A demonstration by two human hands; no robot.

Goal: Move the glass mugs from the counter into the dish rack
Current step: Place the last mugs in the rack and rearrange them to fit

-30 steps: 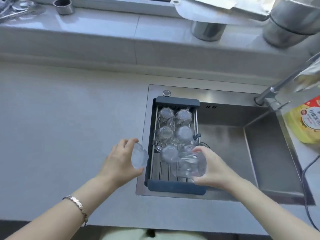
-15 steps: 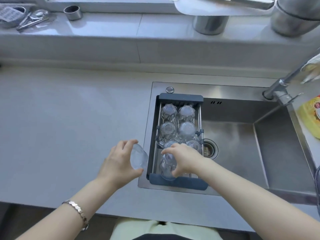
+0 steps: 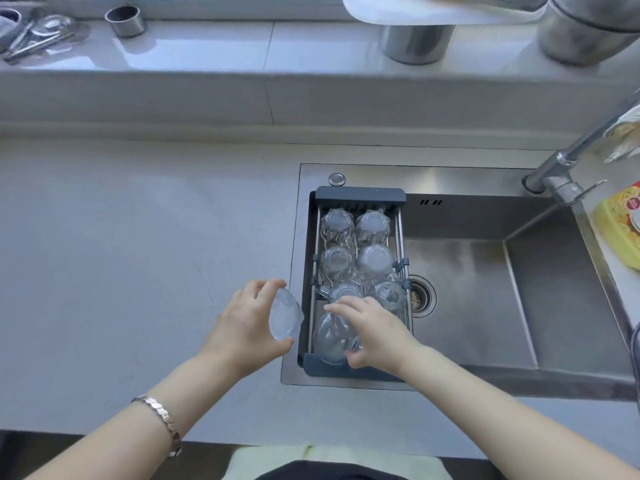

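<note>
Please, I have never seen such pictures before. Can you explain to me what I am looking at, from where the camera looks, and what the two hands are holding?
There is no machine here. A person wears a wide-angle camera on the head, so you look forward and down at their own two bare arms. Below is a grey counter with a steel sink set into it. A dark dish rack sits across the left part of the sink, and several glass mugs stand upside down in it. The right hand grips one glass mug at the near end of the rack, setting it in. The left hand holds another glass mug over the counter, just left of the rack. A faucet and a yellow bottle are at the right; metal containers stand on the ledge behind.
</note>
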